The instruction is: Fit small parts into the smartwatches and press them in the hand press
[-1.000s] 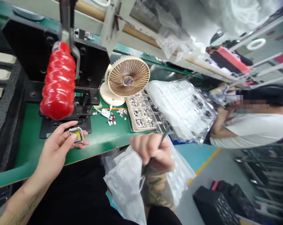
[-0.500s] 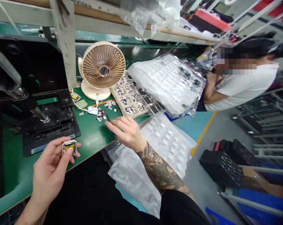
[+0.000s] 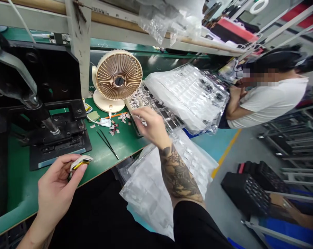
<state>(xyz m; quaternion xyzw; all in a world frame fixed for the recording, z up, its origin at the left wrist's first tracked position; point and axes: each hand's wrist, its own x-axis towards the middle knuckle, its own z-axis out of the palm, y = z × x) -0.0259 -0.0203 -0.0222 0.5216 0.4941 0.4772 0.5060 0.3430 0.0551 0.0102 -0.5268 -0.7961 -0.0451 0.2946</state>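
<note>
My left hand [image 3: 58, 183] pinches a small rounded-rectangle casing with a yellow part inside [image 3: 80, 163], tilted so it shows nearly edge-on. My right hand [image 3: 151, 123] hangs open and empty above the near corner of a beige tray of small metal parts [image 3: 137, 100], its fingertips close to the tray. A pair of thin black tweezers [image 3: 107, 144] lies on the green bench mat [image 3: 120, 145], between my hands and touching neither.
A black press with a red handle [image 3: 42, 103] stands left of my left hand, and a beige desk fan [image 3: 118, 79] stands behind the mat. Loose small parts [image 3: 114, 128] lie by the fan. Plastic-bagged transparent trays [image 3: 187, 98] sit right, and a co-worker [image 3: 270, 100] sits beyond them.
The tweezers have left my right hand and now lie on the mat. My right hand has moved up toward the tray. My left hand has tilted the casing onto its edge.
</note>
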